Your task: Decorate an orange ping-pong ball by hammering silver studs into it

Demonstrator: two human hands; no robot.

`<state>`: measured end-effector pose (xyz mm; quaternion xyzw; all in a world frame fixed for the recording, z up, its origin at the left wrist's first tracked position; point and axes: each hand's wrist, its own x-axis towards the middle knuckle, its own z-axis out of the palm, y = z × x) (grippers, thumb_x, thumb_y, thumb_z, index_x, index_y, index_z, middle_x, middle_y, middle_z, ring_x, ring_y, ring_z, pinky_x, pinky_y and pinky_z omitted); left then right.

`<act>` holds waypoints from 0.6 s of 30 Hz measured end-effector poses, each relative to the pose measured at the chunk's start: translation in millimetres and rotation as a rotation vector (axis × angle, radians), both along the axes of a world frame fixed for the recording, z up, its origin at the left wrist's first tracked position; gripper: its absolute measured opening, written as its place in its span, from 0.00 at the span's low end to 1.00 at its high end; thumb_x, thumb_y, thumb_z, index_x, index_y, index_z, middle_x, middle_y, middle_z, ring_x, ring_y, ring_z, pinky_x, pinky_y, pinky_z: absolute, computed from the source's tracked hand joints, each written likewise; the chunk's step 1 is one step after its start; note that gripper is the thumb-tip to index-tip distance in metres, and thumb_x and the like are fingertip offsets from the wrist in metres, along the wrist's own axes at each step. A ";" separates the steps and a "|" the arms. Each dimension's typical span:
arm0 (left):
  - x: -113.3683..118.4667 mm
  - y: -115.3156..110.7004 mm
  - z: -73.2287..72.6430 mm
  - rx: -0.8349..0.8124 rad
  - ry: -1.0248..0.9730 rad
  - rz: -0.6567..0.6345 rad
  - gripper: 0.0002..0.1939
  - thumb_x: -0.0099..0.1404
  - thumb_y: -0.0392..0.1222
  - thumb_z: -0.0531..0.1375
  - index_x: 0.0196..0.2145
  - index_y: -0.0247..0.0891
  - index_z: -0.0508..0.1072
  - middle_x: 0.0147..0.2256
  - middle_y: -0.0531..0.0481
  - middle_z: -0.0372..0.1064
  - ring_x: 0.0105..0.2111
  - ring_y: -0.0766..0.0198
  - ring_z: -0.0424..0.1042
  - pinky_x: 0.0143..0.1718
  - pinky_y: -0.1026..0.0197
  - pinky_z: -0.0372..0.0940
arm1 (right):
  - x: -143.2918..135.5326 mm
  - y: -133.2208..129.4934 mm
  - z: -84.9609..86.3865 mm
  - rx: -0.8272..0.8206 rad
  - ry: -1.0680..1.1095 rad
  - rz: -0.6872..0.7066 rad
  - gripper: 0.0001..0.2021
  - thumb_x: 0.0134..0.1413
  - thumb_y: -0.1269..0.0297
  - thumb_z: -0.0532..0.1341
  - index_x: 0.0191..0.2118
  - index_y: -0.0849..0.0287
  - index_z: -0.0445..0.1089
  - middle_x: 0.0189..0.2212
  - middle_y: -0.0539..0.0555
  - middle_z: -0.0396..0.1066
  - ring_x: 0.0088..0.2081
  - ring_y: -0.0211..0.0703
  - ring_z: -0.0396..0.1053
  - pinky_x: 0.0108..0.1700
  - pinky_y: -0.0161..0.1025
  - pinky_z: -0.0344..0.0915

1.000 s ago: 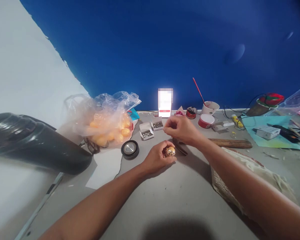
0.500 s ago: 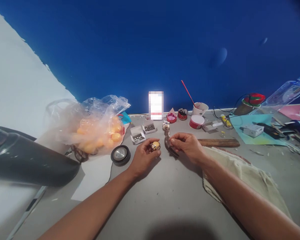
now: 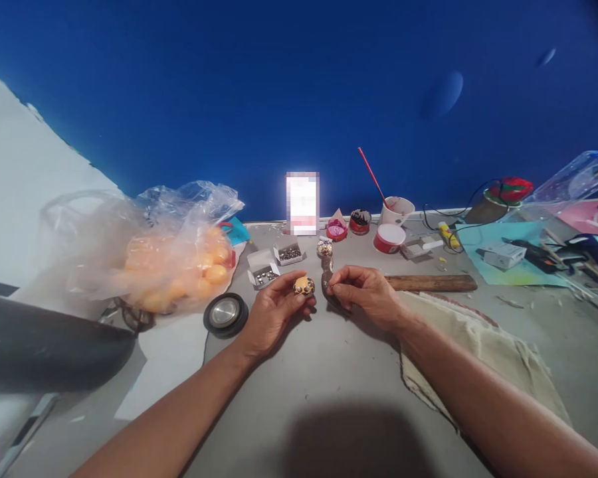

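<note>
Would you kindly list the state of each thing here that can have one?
left hand: shut on the studded yellow ball, held above the table
right hand: pinched shut near the ball; what it pinches is too small to tell
two small white boxes: open, holding small metal pieces
plastic bag: loosely open, full of orange balls
red tub: lidded
paper cup: upright, red stick in it

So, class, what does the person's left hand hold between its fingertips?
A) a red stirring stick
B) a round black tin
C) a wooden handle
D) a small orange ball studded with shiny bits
D: the left hand pinches the small studded orange ball, while the round black tin lies apart on the table.
</note>
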<state>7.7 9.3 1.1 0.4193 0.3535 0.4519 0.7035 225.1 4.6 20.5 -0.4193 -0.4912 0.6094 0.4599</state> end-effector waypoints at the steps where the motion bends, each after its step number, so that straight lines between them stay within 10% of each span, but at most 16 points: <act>1: 0.0 -0.3 0.0 0.004 0.009 -0.004 0.26 0.57 0.43 0.75 0.52 0.39 0.76 0.41 0.46 0.78 0.37 0.59 0.79 0.36 0.58 0.73 | -0.4 -0.2 0.4 0.000 -0.006 0.004 0.17 0.47 0.51 0.75 0.33 0.58 0.77 0.29 0.51 0.76 0.22 0.33 0.61 0.26 0.36 0.57; 18: 1.9 -7.5 4.0 0.096 0.143 -0.021 0.26 0.58 0.44 0.74 0.52 0.39 0.76 0.43 0.45 0.79 0.36 0.60 0.78 0.38 0.58 0.73 | -4.6 -5.0 2.0 0.095 -0.070 0.022 0.08 0.50 0.59 0.71 0.32 0.57 0.79 0.23 0.47 0.70 0.24 0.33 0.59 0.28 0.36 0.57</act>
